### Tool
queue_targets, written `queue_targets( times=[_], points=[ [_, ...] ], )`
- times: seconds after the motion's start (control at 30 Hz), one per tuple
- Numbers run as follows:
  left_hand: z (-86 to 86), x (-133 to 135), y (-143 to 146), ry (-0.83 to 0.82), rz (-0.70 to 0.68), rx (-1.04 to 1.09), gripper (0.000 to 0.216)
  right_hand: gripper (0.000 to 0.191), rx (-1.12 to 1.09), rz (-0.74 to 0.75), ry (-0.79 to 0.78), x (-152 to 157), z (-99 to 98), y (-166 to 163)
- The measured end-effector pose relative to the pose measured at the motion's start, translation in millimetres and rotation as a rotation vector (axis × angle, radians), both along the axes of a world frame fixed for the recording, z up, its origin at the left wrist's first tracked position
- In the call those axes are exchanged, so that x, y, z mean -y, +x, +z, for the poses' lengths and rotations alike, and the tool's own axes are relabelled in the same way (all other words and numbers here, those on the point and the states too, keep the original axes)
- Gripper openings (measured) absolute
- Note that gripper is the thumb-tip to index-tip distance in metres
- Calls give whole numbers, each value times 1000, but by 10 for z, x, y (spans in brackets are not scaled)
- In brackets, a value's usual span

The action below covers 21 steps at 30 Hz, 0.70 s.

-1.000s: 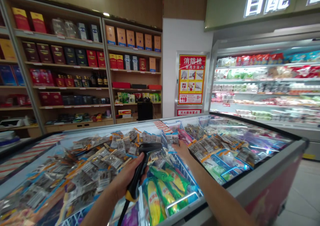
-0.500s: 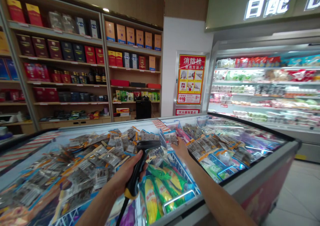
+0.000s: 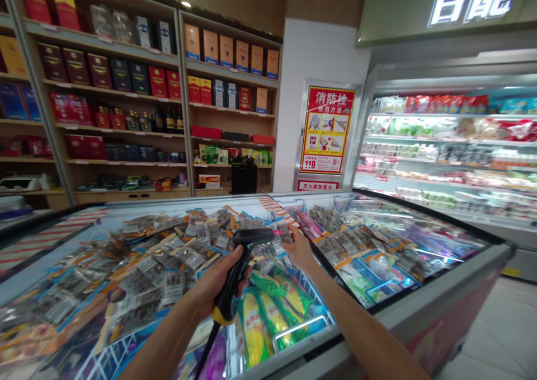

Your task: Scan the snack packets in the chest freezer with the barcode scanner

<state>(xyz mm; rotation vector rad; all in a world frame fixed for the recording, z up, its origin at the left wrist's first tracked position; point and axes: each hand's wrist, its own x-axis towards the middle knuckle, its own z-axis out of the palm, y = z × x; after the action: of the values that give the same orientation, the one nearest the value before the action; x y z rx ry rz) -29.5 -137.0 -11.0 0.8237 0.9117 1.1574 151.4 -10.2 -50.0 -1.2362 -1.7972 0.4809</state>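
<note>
My left hand (image 3: 216,282) is closed round the handle of a black and yellow barcode scanner (image 3: 254,235), whose cable hangs down toward me. The scanner's head points right, at a small printed packet (image 3: 284,232) with a spot of red light on it. My right hand (image 3: 301,250) pinches that packet just above the freezer baskets; its contents cannot be made out. Beneath both hands lie yellow corn packs (image 3: 254,327) in green wrapping. Many small clear packets (image 3: 174,285) with orange and blue edges are heaped to the left of the scanner.
The chest freezer's frame (image 3: 457,290) runs along the right, with more packets under its glass. A white wire basket divider (image 3: 308,287) stands beside the corn. Behind are wooden shelves (image 3: 126,128) of boxes, a red fire hydrant sign (image 3: 328,131) and a lit refrigerated display (image 3: 453,162).
My view has swung slightly left, so the background sits further right. The packet in my right hand has tilted, and red light now shows on it. The scanner has come a little closer to it.
</note>
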Motion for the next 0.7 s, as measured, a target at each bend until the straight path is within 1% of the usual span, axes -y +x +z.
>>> queue_targets(
  times=[0.1, 0.17, 0.23, 0.3, 0.37, 0.47, 0.53, 0.6, 0.63, 0.7],
  points=[
    [11, 0, -12, -13, 6, 46, 31, 49, 5, 21, -6, 43, -26, -41],
    [18, -4, -14, -16, 14, 60, 31, 49, 32, 17, -20, 10, -32, 0],
    [26, -6, -10, -16, 17, 60, 30, 50, 71, -19, -23, -67, -21, 83],
    [38, -5, -4, -22, 25, 54, 29, 51, 122, -101, -3, -179, 13, 207],
    [52, -1, 1, -32, 34, 56, 29, 51, 179, -222, 21, -314, 65, 366],
    [63, 1, -2, -33, 39, 67, 29, 45, 266, -397, 2, -508, 127, 627],
    [61, -1, -10, -29, 33, 63, 30, 41, 332, -450, -39, -589, 130, 768],
    [53, -6, -18, -38, 40, 45, 30, 38, 393, -467, -56, -610, 121, 855],
    [48, -9, -23, -46, 53, 33, 31, 37, 404, -472, -31, -600, 125, 877],
    [40, -14, -36, -57, 82, 10, 32, 36, 337, -461, 110, -558, 174, 886]
  ],
)
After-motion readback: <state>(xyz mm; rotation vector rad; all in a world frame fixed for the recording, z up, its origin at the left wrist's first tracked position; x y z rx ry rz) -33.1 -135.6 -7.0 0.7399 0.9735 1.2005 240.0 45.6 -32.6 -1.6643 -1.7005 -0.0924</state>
